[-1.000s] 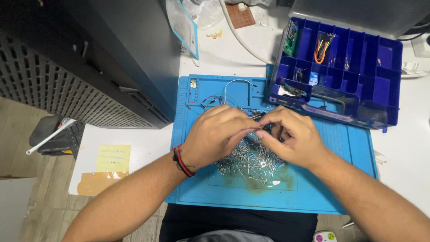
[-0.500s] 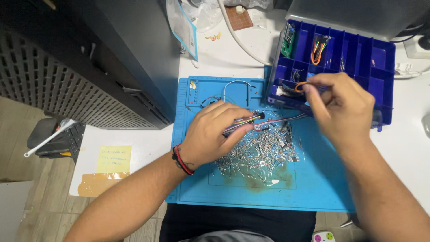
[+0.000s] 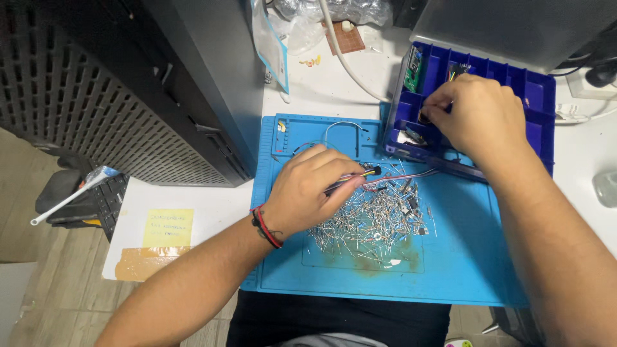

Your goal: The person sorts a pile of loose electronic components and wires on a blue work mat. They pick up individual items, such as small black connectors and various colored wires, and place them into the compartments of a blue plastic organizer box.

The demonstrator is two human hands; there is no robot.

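Observation:
My left hand (image 3: 307,189) rests on the blue work mat (image 3: 463,257) and grips a bundle of coloured jumper wires (image 3: 360,177) whose ends point right. Just below and right of it lies a pile of small metal-legged components (image 3: 373,225). My right hand (image 3: 479,115) reaches into a compartment of the dark blue organiser box (image 3: 536,96), fingers pinched over a small loop of wire; the fingers mostly hide it.
A black perforated computer case (image 3: 128,90) stands at the left. A yellow sticky note (image 3: 167,227) lies on the white table. A green circuit board (image 3: 412,72) sits in the box. A white cable (image 3: 340,51), plastic bags and a small perfboard lie behind the mat.
My right hand left the pile with a small wire loop, moved up right, and now reaches inside the organiser box. My left hand stays on the jumper wires.

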